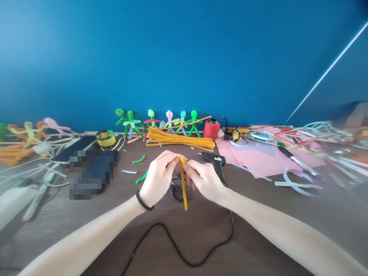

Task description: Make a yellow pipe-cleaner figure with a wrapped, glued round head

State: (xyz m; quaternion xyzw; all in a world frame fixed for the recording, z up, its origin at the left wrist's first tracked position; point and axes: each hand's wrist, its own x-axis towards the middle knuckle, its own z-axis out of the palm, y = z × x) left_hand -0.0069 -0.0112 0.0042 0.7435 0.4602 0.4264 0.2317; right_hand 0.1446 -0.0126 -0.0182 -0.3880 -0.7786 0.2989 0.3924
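Observation:
Both hands meet above the middle of the table around an orange pipe cleaner (184, 191). My left hand (161, 172), with a black band on its wrist, pinches it near the top bend. From the other side my right hand (204, 178) grips the same spot with thumb and fingers. The pipe cleaner's free length hangs down toward me. Beneath the hands lie scissors (176, 190), their black handles partly hidden. A black glue gun (214, 160) rests just beyond my right hand. Behind the hands lies a bundle of orange pipe cleaners (179, 138).
Several pipe-cleaner figures (194, 122) lean along the blue wall. Pink paper sheets (250, 163), a pen (297, 161) and a red spool (211, 130) lie right of centre. On the left are a yellow tape roll (105, 139) and green offcuts (138, 159). A black cable (172, 239) curves in front.

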